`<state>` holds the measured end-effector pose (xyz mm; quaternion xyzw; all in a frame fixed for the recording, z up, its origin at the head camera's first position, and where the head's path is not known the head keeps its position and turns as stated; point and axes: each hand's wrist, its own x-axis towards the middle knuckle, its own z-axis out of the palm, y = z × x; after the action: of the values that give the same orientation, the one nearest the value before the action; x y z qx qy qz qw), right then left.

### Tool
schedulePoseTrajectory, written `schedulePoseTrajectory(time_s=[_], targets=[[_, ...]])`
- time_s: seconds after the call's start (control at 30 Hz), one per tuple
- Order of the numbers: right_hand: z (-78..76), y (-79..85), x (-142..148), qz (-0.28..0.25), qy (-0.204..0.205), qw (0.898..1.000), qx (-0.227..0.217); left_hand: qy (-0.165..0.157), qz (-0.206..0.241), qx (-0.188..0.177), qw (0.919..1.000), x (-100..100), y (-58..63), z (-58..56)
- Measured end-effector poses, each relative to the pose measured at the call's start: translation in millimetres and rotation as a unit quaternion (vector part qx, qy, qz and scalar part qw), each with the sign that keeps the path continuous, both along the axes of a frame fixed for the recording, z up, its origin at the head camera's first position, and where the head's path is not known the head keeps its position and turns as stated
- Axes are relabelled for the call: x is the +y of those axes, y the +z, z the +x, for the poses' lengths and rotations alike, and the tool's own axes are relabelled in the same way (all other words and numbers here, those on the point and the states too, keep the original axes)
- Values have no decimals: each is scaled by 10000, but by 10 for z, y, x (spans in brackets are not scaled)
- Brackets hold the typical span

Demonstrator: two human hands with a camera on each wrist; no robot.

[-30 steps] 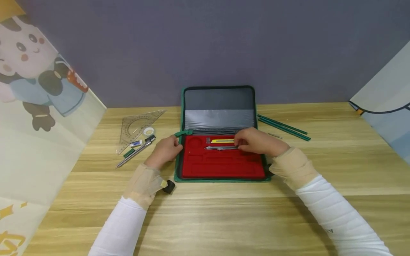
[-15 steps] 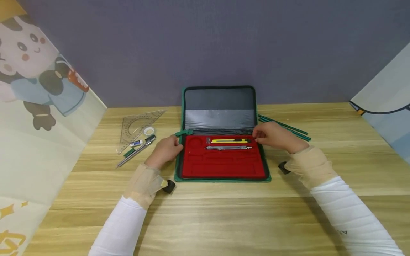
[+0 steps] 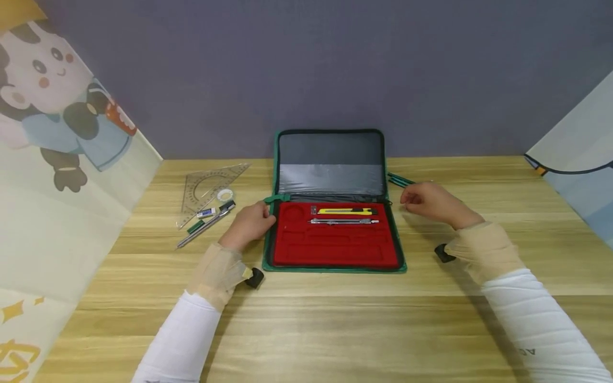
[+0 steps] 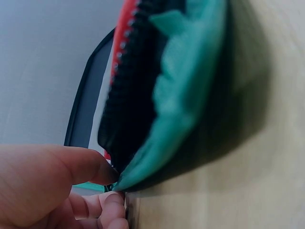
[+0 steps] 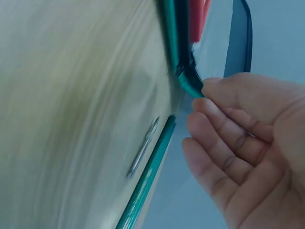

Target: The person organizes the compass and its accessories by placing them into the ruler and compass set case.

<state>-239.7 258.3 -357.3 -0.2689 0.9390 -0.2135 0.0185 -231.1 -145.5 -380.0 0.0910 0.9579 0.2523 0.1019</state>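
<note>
A green zip case (image 3: 335, 270) lies unfolded on the table, its lid up at the back. In its red moulded tray (image 3: 330, 255) are a yellow utility knife (image 3: 348, 211), a silver drawing compass (image 3: 344, 221) and a small lead box (image 3: 313, 210). My left hand (image 3: 248, 225) pinches the case's left edge between thumb and fingers, seen close in the left wrist view. Right of the case, my right hand (image 3: 436, 203) hovers over the table with loosely curved fingers and nothing in them. Near it are green pencils (image 3: 399, 180) and a thin silver piece (image 5: 143, 149).
On the left lie a clear set square (image 3: 215, 178), a white tape roll (image 3: 225, 195), an eraser (image 3: 206, 213), a small green item (image 3: 196, 227) and a long silver compass (image 3: 206, 226). A grey wall (image 3: 330, 80) stands right behind the case.
My right hand has moved right, from over the knife and compass in the tray to beside the case, near the pencils. My left hand has stayed at the left edge.
</note>
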Motion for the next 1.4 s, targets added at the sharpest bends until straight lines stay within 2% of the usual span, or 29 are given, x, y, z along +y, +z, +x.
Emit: schedulePoseTrajectory(time_s=[0.17,0.4,0.67,0.87,1.07,1.27,1.4], targets=[[5,-7,133,-133,-132,9994,291,-4,-17,-12,10000,8,0,-16],[-5,-84,340,-67,-426,9982,417,17,-3,-87,10000,5,6,-2],[18,-97,404,-33,-681,9976,103,-6,38,-71,10000,3,6,3],[-11,-95,420,8,-835,9964,145,32,45,-116,9999,3,5,3],[-26,-128,472,329,-1133,9926,293,7,28,-97,9999,9,2,1],[-32,-114,497,452,-1489,9877,177,33,-8,-94,10000,11,0,-11],[-49,-102,492,523,-1516,9871,-2,45,-32,-81,10000,4,-4,-18]])
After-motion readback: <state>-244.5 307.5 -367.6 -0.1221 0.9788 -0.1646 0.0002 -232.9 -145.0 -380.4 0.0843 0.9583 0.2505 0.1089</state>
